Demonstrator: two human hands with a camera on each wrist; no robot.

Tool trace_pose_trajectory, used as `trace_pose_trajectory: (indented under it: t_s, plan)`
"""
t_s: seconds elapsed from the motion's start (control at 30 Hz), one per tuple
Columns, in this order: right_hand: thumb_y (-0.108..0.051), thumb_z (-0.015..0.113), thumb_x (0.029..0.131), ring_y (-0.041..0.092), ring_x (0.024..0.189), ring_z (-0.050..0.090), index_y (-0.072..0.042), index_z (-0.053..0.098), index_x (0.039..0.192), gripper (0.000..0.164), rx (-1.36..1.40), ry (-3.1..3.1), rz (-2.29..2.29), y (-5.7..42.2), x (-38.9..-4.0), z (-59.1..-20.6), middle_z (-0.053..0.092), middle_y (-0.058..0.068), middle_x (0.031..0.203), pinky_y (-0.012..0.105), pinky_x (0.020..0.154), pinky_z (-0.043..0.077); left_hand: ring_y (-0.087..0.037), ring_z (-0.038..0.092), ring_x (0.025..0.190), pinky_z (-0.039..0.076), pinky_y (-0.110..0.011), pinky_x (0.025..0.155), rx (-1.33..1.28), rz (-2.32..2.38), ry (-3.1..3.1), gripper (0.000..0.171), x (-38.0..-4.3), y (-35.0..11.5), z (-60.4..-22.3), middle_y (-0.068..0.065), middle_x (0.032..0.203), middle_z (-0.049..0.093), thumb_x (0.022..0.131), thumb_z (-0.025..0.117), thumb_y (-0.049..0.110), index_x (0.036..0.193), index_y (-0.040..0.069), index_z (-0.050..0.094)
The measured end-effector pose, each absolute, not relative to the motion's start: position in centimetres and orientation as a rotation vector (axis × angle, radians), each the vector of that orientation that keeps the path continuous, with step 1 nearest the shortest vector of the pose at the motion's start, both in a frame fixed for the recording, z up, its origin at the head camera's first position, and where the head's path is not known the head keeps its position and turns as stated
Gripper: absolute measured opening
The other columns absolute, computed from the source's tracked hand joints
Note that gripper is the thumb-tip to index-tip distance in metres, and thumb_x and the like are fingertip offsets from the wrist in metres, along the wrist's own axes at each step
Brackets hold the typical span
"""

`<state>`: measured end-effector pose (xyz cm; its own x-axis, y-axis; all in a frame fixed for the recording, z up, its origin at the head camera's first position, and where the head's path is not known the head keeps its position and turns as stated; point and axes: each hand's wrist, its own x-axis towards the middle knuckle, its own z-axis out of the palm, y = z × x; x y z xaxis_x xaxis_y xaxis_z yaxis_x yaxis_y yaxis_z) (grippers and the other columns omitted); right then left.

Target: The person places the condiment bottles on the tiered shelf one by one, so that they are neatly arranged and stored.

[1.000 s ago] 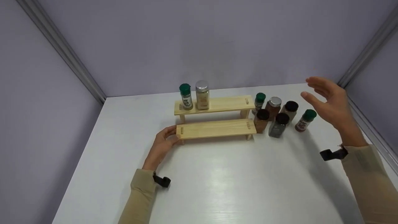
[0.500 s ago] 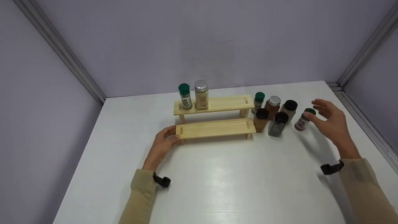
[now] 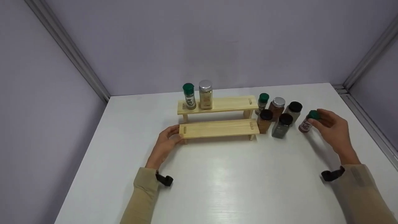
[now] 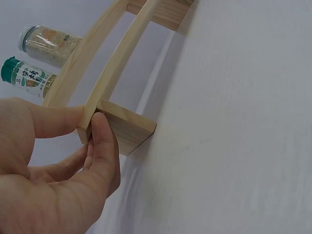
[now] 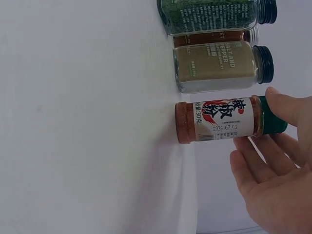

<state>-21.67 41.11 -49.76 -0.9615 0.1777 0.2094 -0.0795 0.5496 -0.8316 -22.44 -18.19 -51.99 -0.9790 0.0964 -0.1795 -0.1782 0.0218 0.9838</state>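
With thumb and fingers, my left hand pinches the left end of the lower wooden shelf; the left wrist view shows the thumb on one face and fingertips by the leg. My right hand holds a small chili powder jar by its green cap, thumb on one side and fingers on the other. That jar stands upright on the table at the right. Behind the lower shelf is a taller wooden shelf, bearing a green-capped spice jar and a silver-capped spice jar at its left end.
Several more spice jars cluster between the shelves and my right hand, including a black-capped dark green one, a brown one and a salt and pepper jar. The white table meets a pale wall behind.
My right hand has come down and inward from above the right side onto the chili powder jar, and its fingers have closed round the cap. The left hand stays on the lower shelf.
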Motion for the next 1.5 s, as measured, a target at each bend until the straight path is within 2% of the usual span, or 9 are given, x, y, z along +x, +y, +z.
trace_pose_trajectory:
  t_s: [0.1,0.2,0.3,0.63,0.93,1.0,1.17,1.33,1.5]
  plan:
    - [-0.026,0.076,0.102,-0.016,0.107,0.059,-0.002,0.055,0.154,0.061,-0.058,-2.496,1.385,41.1,-21.9,-50.0,0.064,-0.024,0.123,0.001,0.091,0.049,-0.032,0.058,0.133,0.058,-0.038,0.107,-0.090,2.084,2.080,0.052,-22.4,-18.3,-52.0,-0.020,0.152,0.052,0.106,0.062,0.000,0.156,0.001,0.048]
    - [-0.019,0.076,0.102,-0.015,0.107,0.059,0.002,0.055,0.152,0.058,-0.019,-2.474,1.392,41.0,-22.0,-50.1,0.062,-0.028,0.119,0.001,0.091,0.049,-0.032,0.059,0.131,0.058,-0.037,0.106,-0.094,2.095,2.062,0.053,-22.5,-18.3,-52.1,-0.021,0.151,0.052,0.106,0.062,-0.001,0.157,0.001,0.048]
    - [-0.018,0.075,0.102,-0.017,0.107,0.058,0.003,0.055,0.152,0.057,-0.022,-2.479,1.375,40.9,-22.0,-50.2,0.060,-0.030,0.119,0.001,0.090,0.049,-0.031,0.059,0.130,0.058,-0.038,0.106,-0.097,2.102,2.051,0.053,-22.5,-18.4,-52.2,-0.021,0.151,0.052,0.106,0.061,-0.002,0.157,0.001,0.047]
    - [-0.036,0.073,0.103,-0.019,0.108,0.054,-0.009,0.056,0.154,0.061,-0.105,-2.546,1.299,40.7,-22.2,-49.0,0.064,-0.011,0.133,0.000,0.087,0.048,-0.032,0.058,0.133,0.058,-0.037,0.106,-0.070,2.109,2.060,0.051,-23.0,-18.5,-52.0,-0.022,0.150,0.052,0.106,0.059,-0.003,0.156,0.000,0.047]
    - [-0.021,0.074,0.103,-0.017,0.108,0.058,-0.005,0.057,0.153,0.055,-0.035,-2.458,1.380,40.3,-21.8,-46.2,0.061,-0.027,0.123,0.001,0.088,0.049,-0.031,0.057,0.135,0.056,-0.042,0.110,-0.092,2.100,2.044,0.051,-22.8,-18.4,-51.8,-0.020,0.151,0.052,0.107,0.060,0.000,0.156,0.002,0.048]
    - [-0.021,0.074,0.103,-0.016,0.109,0.059,-0.008,0.058,0.153,0.054,-0.038,-2.439,1.396,40.0,-21.7,-45.4,0.062,-0.029,0.121,0.001,0.088,0.049,-0.031,0.058,0.134,0.057,-0.041,0.110,-0.096,2.089,2.054,0.050,-22.8,-18.4,-51.8,-0.020,0.150,0.053,0.107,0.060,0.000,0.156,0.002,0.048]
    - [-0.014,0.074,0.102,-0.011,0.111,0.064,-0.008,0.062,0.149,0.049,0.013,-2.353,1.433,38.8,-21.7,-43.1,0.068,-0.027,0.121,0.004,0.089,0.052,-0.032,0.060,0.131,0.058,-0.040,0.107,-0.095,2.089,2.054,0.051,-22.7,-18.3,-51.9,-0.021,0.149,0.054,0.107,0.060,-0.002,0.156,0.003,0.048]
    - [-0.006,0.074,0.100,-0.003,0.111,0.068,-0.004,0.066,0.145,0.045,0.116,-2.265,1.469,37.3,-22.2,-41.1,0.070,-0.018,0.121,0.007,0.090,0.054,-0.031,0.062,0.126,0.060,-0.039,0.102,-0.103,2.105,2.041,0.051,-22.7,-18.4,-52.0,-0.022,0.147,0.055,0.106,0.059,-0.003,0.156,0.002,0.049]
    - [-0.007,0.075,0.100,0.002,0.111,0.069,-0.004,0.068,0.142,0.043,0.170,-2.240,1.485,35.5,-22.9,-39.3,0.071,-0.013,0.120,0.008,0.091,0.054,-0.031,0.062,0.127,0.060,-0.039,0.102,-0.108,2.097,2.050,0.051,-22.7,-18.3,-52.2,-0.022,0.147,0.056,0.106,0.060,-0.002,0.156,0.003,0.049]
